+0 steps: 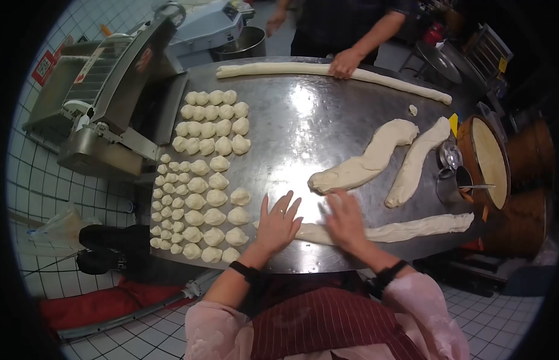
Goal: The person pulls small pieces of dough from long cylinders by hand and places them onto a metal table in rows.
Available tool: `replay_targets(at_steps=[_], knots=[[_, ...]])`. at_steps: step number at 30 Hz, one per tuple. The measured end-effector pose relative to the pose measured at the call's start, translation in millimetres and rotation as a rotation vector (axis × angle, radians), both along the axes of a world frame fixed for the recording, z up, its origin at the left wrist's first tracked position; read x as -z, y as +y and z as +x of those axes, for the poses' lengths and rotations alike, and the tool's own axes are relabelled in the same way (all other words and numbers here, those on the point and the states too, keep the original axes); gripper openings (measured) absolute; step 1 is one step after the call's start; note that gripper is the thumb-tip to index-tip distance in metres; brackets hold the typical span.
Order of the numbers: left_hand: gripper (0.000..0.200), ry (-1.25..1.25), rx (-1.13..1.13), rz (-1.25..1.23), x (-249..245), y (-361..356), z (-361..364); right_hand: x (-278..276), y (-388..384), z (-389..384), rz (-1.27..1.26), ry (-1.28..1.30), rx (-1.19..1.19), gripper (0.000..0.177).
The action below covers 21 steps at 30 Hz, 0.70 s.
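On the left, dough pieces [214, 198] stand in close rows on the metal surface [273, 126]; the smallest are by the left edge, so a nudge could send one over. In the far rows several appear to touch, and soft dough may stick together there.

Just right of these rows is the left end of the near dough rope [411, 228], which runs rightward along the near side of the surface. The left grip [278, 227] lies over that end, fingers spread, pinching nothing. If the rope lengthened leftward, its end could press into the nearest pieces.

The far dough rope [267, 69] lies along the far edge, where a careless push could tip part of it over.

The right grip [344, 222] is blurred but looks flat and loose over the near rope, its fingers pointing away from the body. Uneven pressure between the two grips could leave the rope thin or torn. The fingertips come close to the thick dough slab [363, 159]; a longer forward stroke could bump it.

Farther right, the narrower dough strip [417, 162] ends near a metal cup [452, 185]; a sideways knock could topple the cup onto the dough.
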<state>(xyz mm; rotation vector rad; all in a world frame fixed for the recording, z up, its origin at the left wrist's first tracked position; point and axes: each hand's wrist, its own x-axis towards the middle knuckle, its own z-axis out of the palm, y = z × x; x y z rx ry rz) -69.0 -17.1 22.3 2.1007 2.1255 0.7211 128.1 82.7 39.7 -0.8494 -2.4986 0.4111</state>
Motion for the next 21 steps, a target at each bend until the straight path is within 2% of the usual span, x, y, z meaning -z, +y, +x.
replay_targets(at_steps=[1, 3, 5, 8, 9, 11, 13, 16, 17, 19, 20, 21], knots=[[0.042, 0.001, -0.007, -0.004, 2.0, -4.3, 0.5, 3.9, -16.3, -24.1, -0.077, -0.081, -0.043, 0.049], [0.048, 0.081, -0.006, -0.118, 9.5, -23.4, -5.9, 14.7, -44.1, -26.7, -0.009, -0.216, -0.297, 0.057], [0.054, 0.024, 0.141, -0.081, 9.6, -67.5, -8.6, 11.8, -60.7, -5.7, 0.035, -0.325, -0.554, 0.061], [0.056, -0.024, 0.180, -0.120, 10.2, -95.1, -12.5, 17.8, -43.4, -6.6, 0.194, -0.344, -0.648, 0.065], [0.056, -0.058, 0.131, -0.079, 18.9, -85.2, -14.4, 13.7, -30.9, -22.6, 0.133, -0.410, -0.559, 0.063], [0.050, -0.159, 0.001, -0.044, 8.9, -58.4, -20.2, -1.4, -7.3, -50.3, 0.144, -0.333, -0.360, 0.059], [0.047, -0.249, -0.072, 0.037, 4.8, -31.2, -28.3, 4.8, 6.0, -59.9, 0.084, -0.130, -0.261, 0.057], [0.040, -0.267, -0.077, 0.112, -7.7, -33.9, -35.8, 7.5, -14.3, -57.1, -0.010, -0.144, -0.264, 0.056], [0.040, -0.266, -0.093, 0.116, -11.5, -42.4, -36.1, 3.2, -22.4, -53.0, -0.088, -0.165, -0.402, 0.058], [0.031, -0.459, -0.185, 0.204, -16.4, -71.5, -30.0, -9.0, -40.1, -44.8, -0.087, -0.135, -0.608, 0.056], [0.031, -0.460, -0.196, 0.201, -16.6, -86.1, -24.8, -6.6, -39.1, -43.4, -0.092, -0.136, -0.617, 0.056], [0.026, -0.575, -0.330, 0.209, -16.3, -100.2, -18.1, -2.5, -35.5, -43.0, -0.141, -0.188, -0.629, 0.056]])
